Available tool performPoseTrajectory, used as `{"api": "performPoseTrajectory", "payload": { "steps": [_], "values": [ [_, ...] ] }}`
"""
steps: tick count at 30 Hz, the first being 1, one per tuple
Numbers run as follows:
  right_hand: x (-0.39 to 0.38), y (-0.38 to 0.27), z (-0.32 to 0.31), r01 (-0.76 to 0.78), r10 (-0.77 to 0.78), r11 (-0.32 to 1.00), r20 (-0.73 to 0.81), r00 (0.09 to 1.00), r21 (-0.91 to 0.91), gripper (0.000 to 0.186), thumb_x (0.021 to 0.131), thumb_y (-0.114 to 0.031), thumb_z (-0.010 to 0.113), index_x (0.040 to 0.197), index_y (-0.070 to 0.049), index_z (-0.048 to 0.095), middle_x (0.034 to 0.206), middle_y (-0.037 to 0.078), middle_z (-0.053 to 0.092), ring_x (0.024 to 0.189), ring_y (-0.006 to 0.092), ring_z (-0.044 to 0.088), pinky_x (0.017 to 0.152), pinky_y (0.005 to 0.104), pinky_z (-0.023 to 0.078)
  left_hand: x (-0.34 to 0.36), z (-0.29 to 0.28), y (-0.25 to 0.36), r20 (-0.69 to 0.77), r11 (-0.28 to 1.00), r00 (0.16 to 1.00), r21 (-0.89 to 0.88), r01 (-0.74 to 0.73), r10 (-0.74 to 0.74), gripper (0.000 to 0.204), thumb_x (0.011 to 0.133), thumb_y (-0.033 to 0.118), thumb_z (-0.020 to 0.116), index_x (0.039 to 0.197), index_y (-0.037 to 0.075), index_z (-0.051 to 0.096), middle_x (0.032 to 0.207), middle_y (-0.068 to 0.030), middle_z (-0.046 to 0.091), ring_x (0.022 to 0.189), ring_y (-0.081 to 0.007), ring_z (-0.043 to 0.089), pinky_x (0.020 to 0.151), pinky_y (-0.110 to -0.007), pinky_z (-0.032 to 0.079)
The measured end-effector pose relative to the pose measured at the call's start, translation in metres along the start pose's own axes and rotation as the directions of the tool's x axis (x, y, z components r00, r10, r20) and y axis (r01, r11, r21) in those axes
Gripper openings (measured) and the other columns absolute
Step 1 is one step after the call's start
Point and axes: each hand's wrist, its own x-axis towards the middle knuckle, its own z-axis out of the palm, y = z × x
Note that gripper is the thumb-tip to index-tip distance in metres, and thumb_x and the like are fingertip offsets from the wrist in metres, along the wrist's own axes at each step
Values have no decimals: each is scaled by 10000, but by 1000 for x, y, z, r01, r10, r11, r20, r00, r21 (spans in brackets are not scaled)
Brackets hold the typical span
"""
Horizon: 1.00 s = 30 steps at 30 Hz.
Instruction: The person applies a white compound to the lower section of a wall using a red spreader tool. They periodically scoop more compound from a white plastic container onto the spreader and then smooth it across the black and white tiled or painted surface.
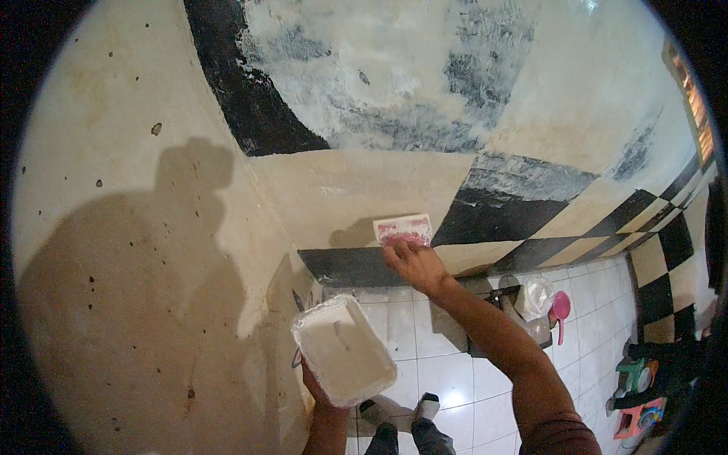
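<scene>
My right hand (415, 264) grips a flat rectangular putty spreader (403, 226), pink under smears of white paste. The spreader is at the lower part of the wall (364, 182), over a cream square just above a dark one; whether its edge touches cannot be told. Lower left, my left hand (315, 383) holds a white rectangular tub (373, 389) from its left side and below, so most of its fingers are hidden. White paste (345, 341) lies inside the tub, and its rim is crusted. Higher up, whitish paste thinly covers black parts of the wall.
A bare cream wall (114, 250) with small pits meets the painted wall at a corner on the left. White tiles (444, 379) cover the floor. Right of my arm are a clear plastic bag (536, 297) and a pink dipper (561, 305). Green (629, 375) and red (629, 421) stools stand far right.
</scene>
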Motion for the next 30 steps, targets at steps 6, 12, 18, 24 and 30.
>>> {"api": "performPoseTrajectory", "payload": {
  "steps": [6,12,18,24,30],
  "values": [
    [86,2,-155,-66,75,997,-482,873,35,179,756,-158,655,907,-133,562,922,45,592,756,231,643,608,344,556,7,26,5,21,997,997,-17,-72,73,723,877,663,408,1456,232,370,1477,-43,409,1321,-353,409,1088,-594,314],
    [138,12,-107,-136,40,982,-554,831,-133,217,777,-163,622,976,-105,557,959,86,576,724,257,616,640,341,552,10,18,3,34,997,998,-65,-50,52,731,865,653,455,1448,219,377,1451,-67,430,1280,-377,443,1058,-604,347],
    [47,-13,17,-7,-62,973,-292,954,-233,359,802,-169,613,1141,-101,514,1034,135,570,789,293,642,699,387,587,8,7,1,30,997,999,-69,-21,23,746,855,655,484,1442,209,379,1420,-90,451,1228,-406,480,1024,-620,377],
    [46,13,-121,-60,54,998,-422,905,-1,221,766,-123,637,972,-130,558,900,72,564,722,253,624,578,364,548,12,-18,1,-136,993,991,-116,-32,16,781,828,688,495,1444,224,374,1410,-98,462,1198,-427,503,995,-649,392],
    [97,75,-203,-272,112,952,-666,738,-142,170,770,-78,631,923,-126,574,794,57,533,711,232,605,573,343,516,11,34,-8,-47,983,999,-184,-25,17,776,834,681,486,1446,217,377,1411,-108,468,1202,-415,507,992,-639,398]
  ]
}}
